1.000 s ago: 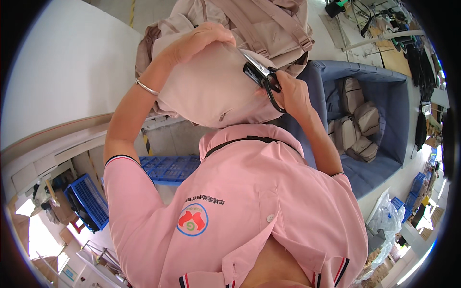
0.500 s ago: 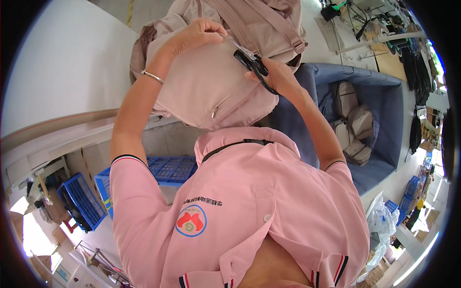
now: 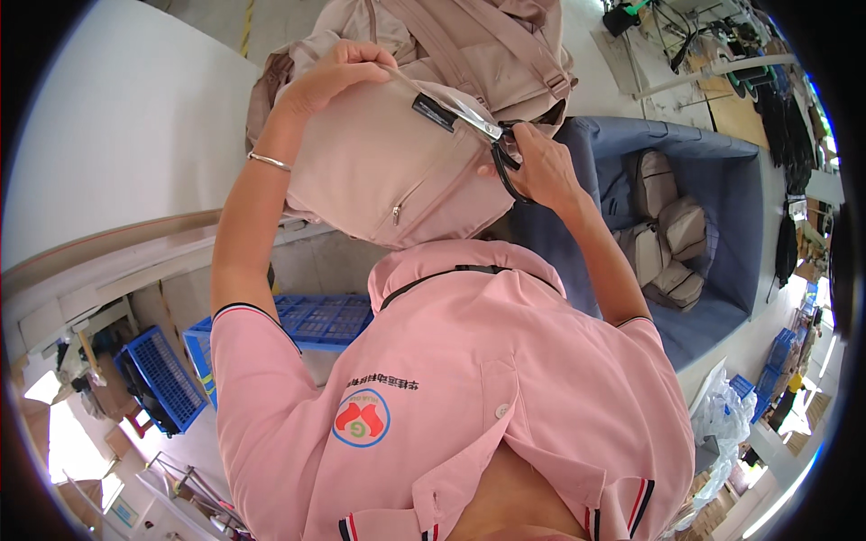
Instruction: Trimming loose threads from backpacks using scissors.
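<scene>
Left hand [image 3: 341, 79] shifted left, pinching backpack [image 3: 356, 158]; right hand [image 3: 543, 169] grips scissors [image 3: 490, 130]. I'd call this trimming; next cut needs care near the label [image 3: 434, 113].

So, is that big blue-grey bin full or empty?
Partly filled: several small beige bags lie bunched inside the blue-grey bin, and its bare sides show around them.
</scene>
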Action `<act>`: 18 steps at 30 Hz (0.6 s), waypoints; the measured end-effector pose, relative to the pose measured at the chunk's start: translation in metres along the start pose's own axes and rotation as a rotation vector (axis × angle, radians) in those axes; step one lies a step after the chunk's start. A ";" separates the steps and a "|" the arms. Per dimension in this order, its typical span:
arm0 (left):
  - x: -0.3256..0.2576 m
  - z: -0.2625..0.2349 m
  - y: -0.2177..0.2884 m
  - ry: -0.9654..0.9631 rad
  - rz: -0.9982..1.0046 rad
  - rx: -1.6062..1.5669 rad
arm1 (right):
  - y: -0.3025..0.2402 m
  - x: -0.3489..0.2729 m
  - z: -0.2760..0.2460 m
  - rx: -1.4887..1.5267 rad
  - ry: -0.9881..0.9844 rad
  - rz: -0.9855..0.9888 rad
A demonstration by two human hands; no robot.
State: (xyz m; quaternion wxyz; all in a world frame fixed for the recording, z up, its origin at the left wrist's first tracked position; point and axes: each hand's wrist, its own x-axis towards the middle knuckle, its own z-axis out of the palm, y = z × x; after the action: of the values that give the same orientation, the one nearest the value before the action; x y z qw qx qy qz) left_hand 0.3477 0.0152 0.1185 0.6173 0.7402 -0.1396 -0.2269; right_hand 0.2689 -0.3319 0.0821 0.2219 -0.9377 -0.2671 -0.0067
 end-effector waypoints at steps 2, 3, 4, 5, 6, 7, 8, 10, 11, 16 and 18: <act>-0.002 -0.001 -0.001 0.004 0.021 -0.013 | -0.008 0.003 -0.005 -0.040 -0.020 0.006; -0.003 -0.002 -0.001 0.013 0.045 -0.029 | -0.011 0.005 -0.008 -0.083 -0.041 0.007; -0.004 -0.003 -0.002 0.011 0.042 -0.027 | -0.015 0.006 -0.012 -0.080 -0.041 0.008; -0.006 -0.006 -0.004 0.011 0.047 -0.020 | -0.018 0.008 -0.015 -0.101 -0.003 -0.031; -0.008 -0.007 -0.005 0.012 0.052 -0.014 | -0.020 0.008 -0.016 -0.122 0.034 -0.071; -0.008 -0.007 -0.004 0.012 0.052 -0.013 | -0.020 0.007 -0.015 -0.122 0.035 -0.072; -0.009 -0.008 -0.003 0.001 0.039 -0.019 | -0.020 0.007 -0.013 -0.139 0.019 -0.055; -0.012 -0.008 -0.001 -0.003 0.027 -0.025 | -0.019 0.004 -0.009 -0.157 0.001 -0.046; -0.011 -0.007 0.001 -0.011 0.034 -0.025 | -0.018 0.002 -0.005 -0.143 0.008 -0.035; -0.013 -0.004 0.002 0.064 0.016 -0.004 | -0.008 0.000 0.016 0.077 0.061 0.016; -0.013 -0.002 0.000 0.144 0.221 0.473 | -0.019 0.005 0.013 0.424 -0.037 0.239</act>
State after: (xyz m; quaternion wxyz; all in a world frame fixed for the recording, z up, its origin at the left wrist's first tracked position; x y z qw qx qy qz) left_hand 0.3377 0.0229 0.1212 0.4565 0.8585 -0.2242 -0.0660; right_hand 0.2628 -0.3098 0.0792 0.4081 -0.8951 -0.1537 0.0928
